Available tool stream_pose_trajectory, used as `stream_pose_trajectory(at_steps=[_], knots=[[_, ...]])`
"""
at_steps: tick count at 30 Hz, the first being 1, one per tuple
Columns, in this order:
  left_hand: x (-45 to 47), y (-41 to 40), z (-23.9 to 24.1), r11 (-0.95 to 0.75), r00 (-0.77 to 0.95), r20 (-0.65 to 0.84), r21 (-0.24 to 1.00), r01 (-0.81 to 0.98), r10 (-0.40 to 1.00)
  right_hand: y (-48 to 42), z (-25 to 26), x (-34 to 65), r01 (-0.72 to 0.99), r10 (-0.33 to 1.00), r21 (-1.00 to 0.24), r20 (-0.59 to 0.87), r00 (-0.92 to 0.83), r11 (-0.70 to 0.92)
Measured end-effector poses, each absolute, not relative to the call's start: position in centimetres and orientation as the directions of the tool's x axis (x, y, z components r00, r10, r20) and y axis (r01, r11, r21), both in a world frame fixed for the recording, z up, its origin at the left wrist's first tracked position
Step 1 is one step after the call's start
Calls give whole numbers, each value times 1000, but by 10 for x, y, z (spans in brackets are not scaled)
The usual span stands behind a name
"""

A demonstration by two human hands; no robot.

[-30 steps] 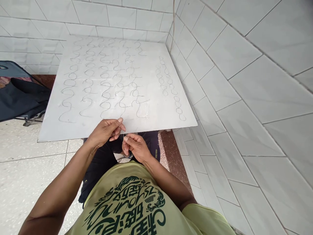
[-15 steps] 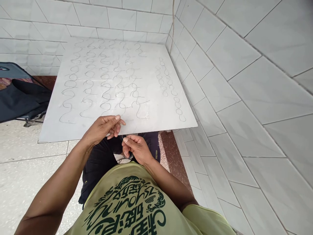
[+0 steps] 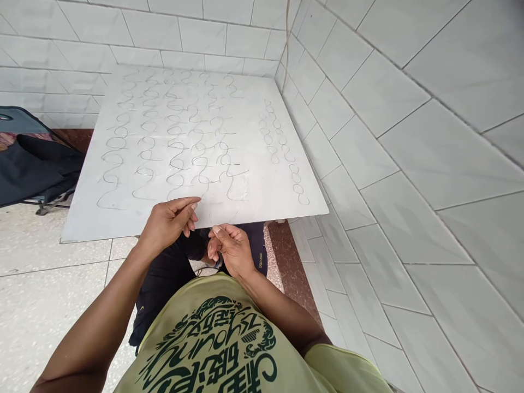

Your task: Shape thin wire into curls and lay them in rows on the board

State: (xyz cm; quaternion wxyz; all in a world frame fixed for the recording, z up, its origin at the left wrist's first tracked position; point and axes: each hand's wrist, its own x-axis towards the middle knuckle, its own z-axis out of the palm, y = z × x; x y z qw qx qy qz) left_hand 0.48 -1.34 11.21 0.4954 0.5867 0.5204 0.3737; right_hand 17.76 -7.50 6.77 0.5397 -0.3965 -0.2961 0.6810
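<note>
My left hand (image 3: pixel 170 221) is over the front edge of the white board (image 3: pixel 282 196), its thumb and fingertips closed together. Whatever lies in that pinch is too fine to make out. Just right of it, my right hand (image 3: pixel 231 248) is closed at the board's edge, thumb against the fingers, with a faint thin wire seeming to rise from the fingertips. Rows of thin, dark, wavy wires (image 3: pixel 177 147) cover the left and middle of the board. Towards its right side run chains of small wire loops (image 3: pixel 291 164).
White tiled walls (image 3: pixel 368 164) meet behind the board and close in on its right. A folding chair with dark cloth (image 3: pixel 36 169) stands at the left. My legs (image 3: pixel 164 295) are under the board's front edge, above a speckled floor (image 3: pixel 82 305).
My left hand has turned slightly, and its fingers are drawn closer together. My right hand has shifted a little to the right, widening the gap between the hands. The view has moved slightly.
</note>
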Motion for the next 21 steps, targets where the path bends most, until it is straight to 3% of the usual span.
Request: stream_pose_trajectory(at_steps=[6, 12, 16, 21], knots=[[1, -22, 110, -13, 96, -18, 950, 311, 995, -73, 67, 176, -485, 975, -846, -198, -99, -221], [10, -24, 117, 69, 42, -72, 995, 74, 997, -74, 65, 173, -470, 979, -859, -181, -97, -206], [16, -29, 112, 195, 72, -188, 975, -107, 980, -73, 64, 176, -485, 974, -846, -209, -85, -223], [25, -29, 110, 175, 106, -163, 978, -116, 981, -73, 62, 176, -492, 971, -838, -228, -79, -237]])
